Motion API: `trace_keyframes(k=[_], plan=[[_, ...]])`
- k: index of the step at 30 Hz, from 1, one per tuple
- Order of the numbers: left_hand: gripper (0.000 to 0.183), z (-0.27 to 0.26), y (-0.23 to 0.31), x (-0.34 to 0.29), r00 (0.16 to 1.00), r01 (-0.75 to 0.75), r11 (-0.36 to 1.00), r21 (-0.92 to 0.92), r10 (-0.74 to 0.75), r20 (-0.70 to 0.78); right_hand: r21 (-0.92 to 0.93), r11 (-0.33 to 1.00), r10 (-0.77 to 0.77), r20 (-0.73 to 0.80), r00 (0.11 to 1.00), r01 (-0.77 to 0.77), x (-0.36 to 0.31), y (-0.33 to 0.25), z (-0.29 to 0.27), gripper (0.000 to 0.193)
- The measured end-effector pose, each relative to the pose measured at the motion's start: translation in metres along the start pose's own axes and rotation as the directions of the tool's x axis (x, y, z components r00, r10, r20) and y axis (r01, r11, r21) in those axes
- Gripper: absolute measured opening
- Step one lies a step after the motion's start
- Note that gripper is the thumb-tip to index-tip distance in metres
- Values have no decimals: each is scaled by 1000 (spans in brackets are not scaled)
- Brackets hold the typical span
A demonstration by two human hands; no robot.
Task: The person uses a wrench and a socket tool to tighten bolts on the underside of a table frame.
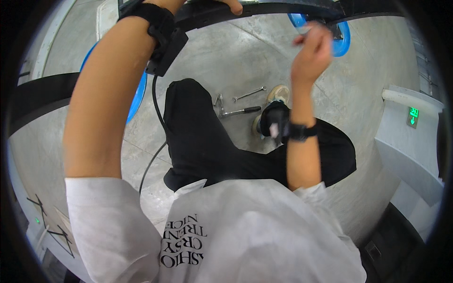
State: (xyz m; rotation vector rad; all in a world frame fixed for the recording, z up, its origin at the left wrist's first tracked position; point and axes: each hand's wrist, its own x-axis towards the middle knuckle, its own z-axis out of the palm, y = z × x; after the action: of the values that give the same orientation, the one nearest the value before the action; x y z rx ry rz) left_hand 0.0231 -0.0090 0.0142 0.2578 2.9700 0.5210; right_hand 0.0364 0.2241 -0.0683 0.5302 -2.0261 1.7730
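Hands raised to a black frame (278,9) while tools lie on the floor (203,61)

Seen from above, a person (255,226) sits or crouches with both arms stretched forward. The curved frame crosses the top of the view. The left hand (232,6) is at it, mostly cut off by the upper edge; a finger shows against the bar, but its grip and how far it is open cannot be told. The right hand (311,59) is raised just beside a blue wheel (346,37) below the frame's right part. Its fingers look curled, yet blur hides whether they hold anything.

A dark fitting sits within that wheel, apparently joining it to the frame. A second blue ring (138,101) is partly hidden behind the left forearm. The work therefore looks partly assembled, though whether any fastener is in or tight cannot be seen, so what remains is uncertain.

Between the legs lie a metal wrench (250,93) and a black-handled ratchet (243,111), both out of the hands.
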Motion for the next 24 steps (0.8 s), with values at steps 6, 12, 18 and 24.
trace_keyframes(k=[6,12,18,24], plan=[[47,8,10,20,998,-7,1000,-19,8,66,-733,646,638,367,677,-211,-191,169,-19,29],[63,0,11,24,976,88,996,3,-87,198,-763,645,681,602,418,48,-219,207,19,33],[48,24,7,17,999,-37,999,21,37,18,-666,746,612,677,409,-12,-248,210,-6,35],[48,12,0,3,998,61,998,1,-61,30,-160,906,-167,714,680,391,-14,-10,-19,31]])
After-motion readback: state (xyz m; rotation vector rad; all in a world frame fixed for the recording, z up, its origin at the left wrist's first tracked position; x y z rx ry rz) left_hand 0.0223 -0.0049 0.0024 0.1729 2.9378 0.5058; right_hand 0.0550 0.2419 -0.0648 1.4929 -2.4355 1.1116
